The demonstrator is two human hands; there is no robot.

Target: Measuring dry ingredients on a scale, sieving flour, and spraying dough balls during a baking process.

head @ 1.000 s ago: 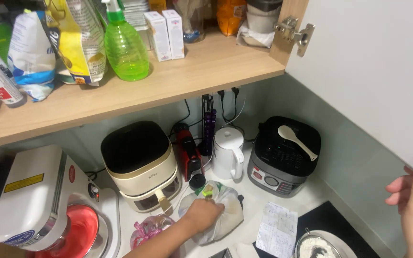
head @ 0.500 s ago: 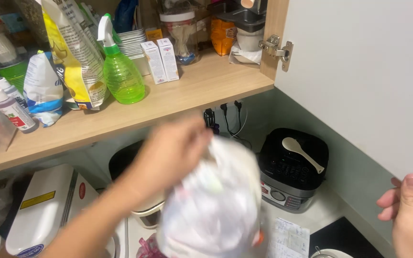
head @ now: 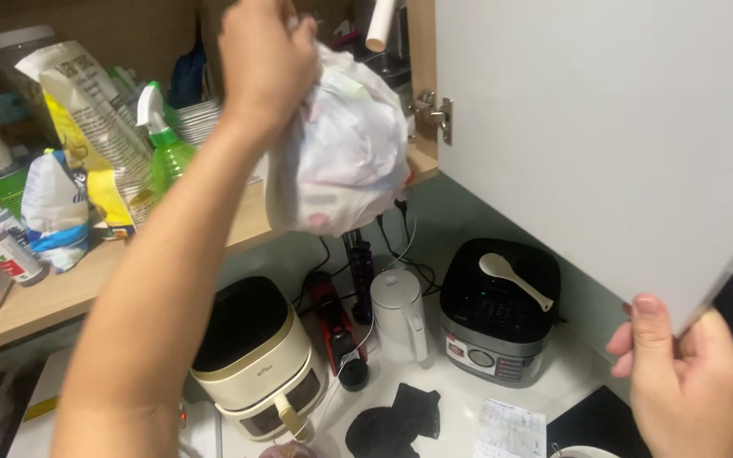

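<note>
Left hand (head: 266, 53) grips a white plastic bag (head: 341, 148) by its gathered top, up at the shelf (head: 61, 293). Right hand (head: 689, 382) clamps the cabinet door (head: 604, 127) edge, holding it open.

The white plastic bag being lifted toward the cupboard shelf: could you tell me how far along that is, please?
Done: the cabinet door is open, its lower corner gripped by the right hand. In hand: the left hand holds the white plastic bag by its gathered top, hanging in front of the wooden shelf. Left: the bag does not yet rest on the shelf.
</note>
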